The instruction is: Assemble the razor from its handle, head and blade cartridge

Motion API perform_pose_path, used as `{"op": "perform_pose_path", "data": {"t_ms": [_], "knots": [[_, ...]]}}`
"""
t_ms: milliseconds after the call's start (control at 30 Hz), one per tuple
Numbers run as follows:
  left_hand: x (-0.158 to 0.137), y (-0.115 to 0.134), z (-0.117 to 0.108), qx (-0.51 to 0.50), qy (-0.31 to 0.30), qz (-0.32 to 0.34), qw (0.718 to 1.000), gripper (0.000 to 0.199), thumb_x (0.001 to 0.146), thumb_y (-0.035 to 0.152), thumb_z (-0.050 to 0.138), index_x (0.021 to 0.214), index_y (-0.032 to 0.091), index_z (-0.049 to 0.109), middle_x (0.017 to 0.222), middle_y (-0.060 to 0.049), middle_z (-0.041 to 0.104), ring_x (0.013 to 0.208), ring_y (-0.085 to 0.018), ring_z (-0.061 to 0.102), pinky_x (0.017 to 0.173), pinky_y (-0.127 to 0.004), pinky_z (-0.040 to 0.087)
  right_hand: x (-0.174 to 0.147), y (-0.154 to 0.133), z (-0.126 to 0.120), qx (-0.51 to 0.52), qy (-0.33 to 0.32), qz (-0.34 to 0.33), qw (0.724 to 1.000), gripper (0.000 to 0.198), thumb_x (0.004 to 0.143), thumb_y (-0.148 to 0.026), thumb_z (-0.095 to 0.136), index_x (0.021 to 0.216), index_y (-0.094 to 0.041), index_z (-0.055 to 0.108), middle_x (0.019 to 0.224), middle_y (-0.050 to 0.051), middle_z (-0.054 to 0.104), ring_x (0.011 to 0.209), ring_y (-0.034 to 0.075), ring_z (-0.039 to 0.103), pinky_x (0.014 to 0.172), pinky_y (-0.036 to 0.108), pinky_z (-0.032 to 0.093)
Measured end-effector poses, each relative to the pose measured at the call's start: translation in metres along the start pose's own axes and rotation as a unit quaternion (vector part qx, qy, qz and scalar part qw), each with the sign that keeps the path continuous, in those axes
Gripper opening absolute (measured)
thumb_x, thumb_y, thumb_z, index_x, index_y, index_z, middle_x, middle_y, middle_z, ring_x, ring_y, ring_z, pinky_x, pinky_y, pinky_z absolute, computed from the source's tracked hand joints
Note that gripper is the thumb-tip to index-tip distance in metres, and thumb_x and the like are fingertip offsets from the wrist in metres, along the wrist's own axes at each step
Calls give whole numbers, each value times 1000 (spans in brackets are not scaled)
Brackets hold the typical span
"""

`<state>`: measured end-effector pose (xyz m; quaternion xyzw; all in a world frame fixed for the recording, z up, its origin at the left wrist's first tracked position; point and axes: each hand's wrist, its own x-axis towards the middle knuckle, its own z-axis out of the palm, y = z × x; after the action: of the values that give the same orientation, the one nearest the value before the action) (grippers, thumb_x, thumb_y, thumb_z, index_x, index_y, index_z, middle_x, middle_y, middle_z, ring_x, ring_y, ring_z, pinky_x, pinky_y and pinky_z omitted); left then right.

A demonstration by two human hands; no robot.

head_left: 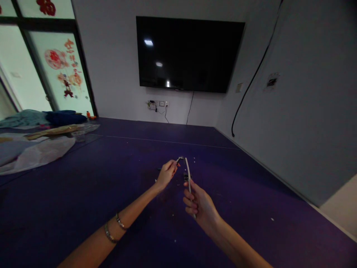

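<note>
My right hand (201,208) is closed round a white, cable-like strip (188,169), which stands nearly upright and bends slightly at its top. My left hand (167,173) pinches a thin, curved, dark and silvery piece (180,158). Its far end comes up close to the strip's top; whether the two touch or are joined, I cannot tell. Just behind the strip, a small dark block-like thing (185,175) lies on the purple surface (134,208). Another small dark item (159,169) lies beside my left hand, partly hidden by it.
Small white scraps (272,219) dot the surface. At the left lie plastic sheeting (41,154) and folded cloth (65,118). A black cable (252,80) hangs down the right wall. A television (189,56) is mounted on the far wall above some sockets (161,103).
</note>
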<state>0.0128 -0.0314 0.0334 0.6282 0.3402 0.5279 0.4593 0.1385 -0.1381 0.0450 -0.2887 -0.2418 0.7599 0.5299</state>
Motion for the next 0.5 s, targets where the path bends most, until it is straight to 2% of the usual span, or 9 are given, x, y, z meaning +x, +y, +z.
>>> {"op": "perform_pose_path", "data": {"t_ms": [167, 333, 500], "knots": [[-4, 2, 3, 12, -15, 7, 1000, 36, 82, 49, 41, 78, 15, 54, 56, 6, 38, 45, -6, 33, 41, -18, 24, 0, -3, 3, 9, 13, -18, 1000, 24, 72, -36, 62, 80, -16, 51, 44, -11, 32, 34, 1, 19, 35, 15, 6], [-4, 1, 3, 23, -1, 21, 1000, 34, 82, 47, 42, 77, 15, 54, 56, 6, 38, 45, -6, 33, 43, -19, 26, -5, 6, 7, 7, 19, -6, 1000, 25, 72, -38, 61, 81, -17, 51, 45, -11, 33, 34, 1, 19, 35, 15, 7], [-5, 1, 6, 31, -9, 30, 999, 32, 84, 44, 42, 79, 15, 54, 56, 6, 40, 45, -6, 34, 43, -19, 27, -4, 2, 9, 34, 16, -30, 999, 22, 73, -34, 61, 80, -17, 51, 44, -11, 32, 34, 0, 18, 35, 15, 6]]}}
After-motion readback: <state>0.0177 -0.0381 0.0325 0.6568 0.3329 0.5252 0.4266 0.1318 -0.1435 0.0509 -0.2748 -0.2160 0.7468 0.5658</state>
